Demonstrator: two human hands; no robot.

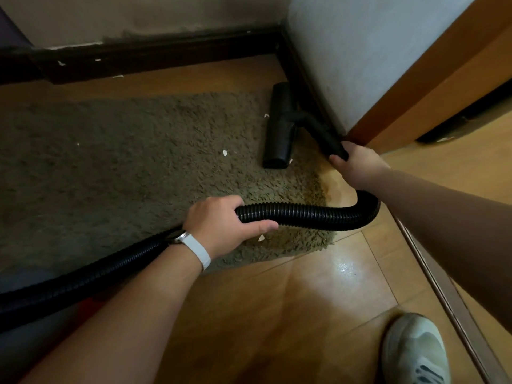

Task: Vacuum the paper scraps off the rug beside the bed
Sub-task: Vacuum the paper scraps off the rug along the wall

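Observation:
A shaggy olive rug lies on the wooden floor. The black vacuum floor head rests on the rug's far right edge, close to the wall. My right hand grips the black wand just behind the head. My left hand, with a white wristband, holds the ribbed black hose, which loops between both hands. Small white paper scraps lie on the rug: one left of the head, one beside the head's middle, one under my left thumb.
A dark baseboard runs along the far wall, with more scraps on the floor by it. A white wall corner and wooden door frame stand right. My shoe is at the bottom right.

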